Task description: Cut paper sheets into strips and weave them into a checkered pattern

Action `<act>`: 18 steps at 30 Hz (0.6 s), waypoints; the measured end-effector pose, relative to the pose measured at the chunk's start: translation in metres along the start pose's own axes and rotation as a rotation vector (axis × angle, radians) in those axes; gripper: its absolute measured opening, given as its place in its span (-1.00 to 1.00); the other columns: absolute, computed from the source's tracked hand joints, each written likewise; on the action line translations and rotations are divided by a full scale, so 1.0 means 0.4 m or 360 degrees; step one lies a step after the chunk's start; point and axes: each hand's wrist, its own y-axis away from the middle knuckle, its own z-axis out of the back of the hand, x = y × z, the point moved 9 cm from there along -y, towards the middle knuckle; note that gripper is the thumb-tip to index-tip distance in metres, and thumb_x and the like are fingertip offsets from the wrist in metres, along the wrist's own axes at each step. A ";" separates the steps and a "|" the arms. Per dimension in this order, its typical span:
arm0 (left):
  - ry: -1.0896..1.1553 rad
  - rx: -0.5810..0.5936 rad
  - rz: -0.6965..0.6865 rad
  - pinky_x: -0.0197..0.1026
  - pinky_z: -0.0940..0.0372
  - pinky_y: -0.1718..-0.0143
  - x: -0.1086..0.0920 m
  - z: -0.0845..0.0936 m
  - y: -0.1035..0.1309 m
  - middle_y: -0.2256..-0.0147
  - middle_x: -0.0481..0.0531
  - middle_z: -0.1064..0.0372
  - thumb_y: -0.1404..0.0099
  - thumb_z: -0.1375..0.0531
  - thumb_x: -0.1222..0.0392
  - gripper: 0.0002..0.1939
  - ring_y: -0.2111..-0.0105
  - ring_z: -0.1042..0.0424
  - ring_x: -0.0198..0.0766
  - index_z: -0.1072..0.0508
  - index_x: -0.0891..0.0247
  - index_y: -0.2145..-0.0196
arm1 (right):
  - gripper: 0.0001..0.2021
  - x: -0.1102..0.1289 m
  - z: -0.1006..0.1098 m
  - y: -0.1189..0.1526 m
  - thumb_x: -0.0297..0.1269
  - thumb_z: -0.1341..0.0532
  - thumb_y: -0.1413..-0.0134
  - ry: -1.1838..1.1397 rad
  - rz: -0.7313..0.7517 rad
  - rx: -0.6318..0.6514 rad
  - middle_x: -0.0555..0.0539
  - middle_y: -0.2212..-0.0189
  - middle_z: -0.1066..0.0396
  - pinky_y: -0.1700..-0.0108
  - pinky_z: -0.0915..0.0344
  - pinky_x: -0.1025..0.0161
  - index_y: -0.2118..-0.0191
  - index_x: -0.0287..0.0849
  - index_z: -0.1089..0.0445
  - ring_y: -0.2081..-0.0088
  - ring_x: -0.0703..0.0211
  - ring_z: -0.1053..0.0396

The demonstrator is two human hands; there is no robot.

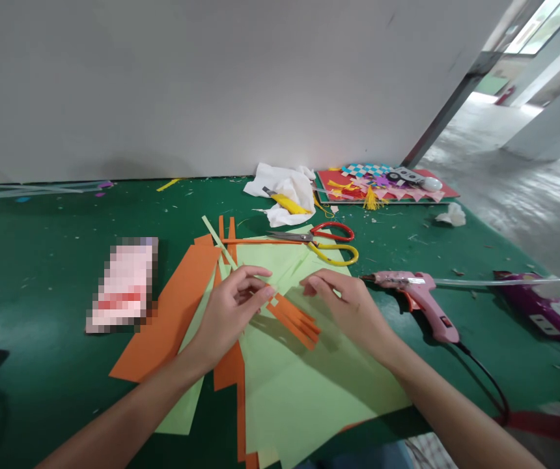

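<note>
My left hand (228, 309) pinches a small piece of orange paper strips (297, 322) crossed with bits of light green, thumb and forefinger closed on its upper end. The loose orange ends fan out to the lower right. My right hand (353, 303) hovers just right of it with curled fingers; whatever is between them, if anything, cannot be made out. Beneath both hands lies a large light green paper sheet (304, 391). Scissors (316, 240) with one red and one yellow handle rest at its far edge, blades partly spread and pointing left.
Orange paper (172, 306) and cut strips lie to the left, near a blurred pink-white rectangle (124, 283). A pink glue gun (424, 290) with its cord sits at right, beside a purple power strip (538, 306). Behind are a yellow cutter (287, 200) on white tissue and a craft-covered red board (450, 187).
</note>
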 end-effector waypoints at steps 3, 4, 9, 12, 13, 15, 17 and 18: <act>-0.0010 0.0036 -0.0006 -0.31 -0.27 0.38 -0.004 -0.005 0.002 0.42 -0.07 -0.42 -0.23 -0.23 0.07 -0.76 0.39 -0.43 -0.28 -0.40 0.18 0.17 | -0.83 -0.004 -0.005 0.000 -0.23 -0.08 -0.19 -0.0120 -0.0080 0.0068 -0.02 0.41 -0.42 0.28 -0.25 0.27 0.34 -0.16 -0.36 0.35 0.21 -0.35; -0.0022 0.0051 -0.0007 -0.31 -0.27 0.36 -0.006 -0.008 0.003 0.42 -0.07 -0.42 -0.23 -0.23 0.08 -0.77 0.38 -0.43 -0.28 -0.40 0.18 0.17 | -0.83 -0.011 -0.013 0.000 -0.21 -0.12 -0.17 -0.0188 -0.0129 0.0126 -0.02 0.40 -0.41 0.29 -0.25 0.27 0.34 -0.16 -0.36 0.35 0.21 -0.35; -0.0127 0.0157 -0.0039 -0.30 -0.28 0.36 -0.021 -0.029 0.012 0.44 -0.08 -0.43 -0.24 -0.21 0.11 -0.80 0.39 -0.45 -0.27 -0.40 0.16 0.17 | -0.73 -0.038 -0.090 0.023 -0.06 -0.25 -0.03 -0.0627 -0.0414 0.0507 -0.01 0.44 -0.40 0.39 -0.24 0.29 0.29 -0.18 -0.43 0.40 0.20 -0.33; -0.0152 0.0250 -0.0073 -0.31 -0.28 0.37 -0.024 -0.047 0.019 0.46 -0.11 -0.44 -0.24 -0.20 0.14 -0.79 0.41 -0.45 -0.28 -0.39 0.14 0.15 | -0.77 -0.030 -0.107 0.030 -0.10 -0.26 -0.01 -0.0769 -0.0417 0.0500 0.00 0.44 -0.41 0.43 -0.25 0.31 0.31 -0.17 -0.44 0.41 0.21 -0.31; -0.0148 0.0279 -0.0083 -0.31 -0.28 0.37 -0.024 -0.053 0.021 0.47 -0.11 -0.43 -0.24 -0.20 0.15 -0.79 0.41 -0.45 -0.28 -0.39 0.13 0.15 | -0.79 -0.026 -0.109 0.031 -0.11 -0.26 -0.02 -0.0802 -0.0403 0.0486 0.00 0.44 -0.41 0.44 -0.25 0.31 0.34 -0.17 -0.44 0.41 0.22 -0.31; -0.0137 0.0323 -0.0100 -0.31 -0.29 0.36 -0.024 -0.060 0.024 0.47 -0.12 -0.42 -0.24 -0.21 0.16 -0.79 0.41 -0.44 -0.29 -0.39 0.12 0.14 | -0.80 -0.024 -0.107 0.032 -0.12 -0.26 -0.02 -0.0839 -0.0402 0.0440 0.02 0.46 -0.39 0.45 -0.25 0.32 0.38 -0.16 -0.41 0.42 0.23 -0.30; -0.0129 0.0339 -0.0111 -0.31 -0.29 0.35 -0.023 -0.062 0.025 0.47 -0.13 -0.41 -0.24 -0.21 0.15 -0.78 0.41 -0.43 -0.30 -0.39 0.12 0.14 | -0.78 -0.035 -0.097 0.034 -0.10 -0.27 0.02 -0.0806 -0.0456 0.0354 0.02 0.47 -0.37 0.44 -0.25 0.31 0.39 -0.16 -0.41 0.44 0.24 -0.29; -0.0128 0.0340 -0.0115 -0.31 -0.29 0.35 -0.024 -0.062 0.025 0.47 -0.13 -0.40 -0.24 -0.21 0.15 -0.78 0.41 -0.42 -0.31 -0.39 0.12 0.14 | -0.77 -0.045 -0.088 0.035 -0.09 -0.29 0.05 -0.0768 -0.0503 0.0288 0.01 0.46 -0.38 0.42 -0.26 0.30 0.38 -0.16 -0.41 0.43 0.23 -0.29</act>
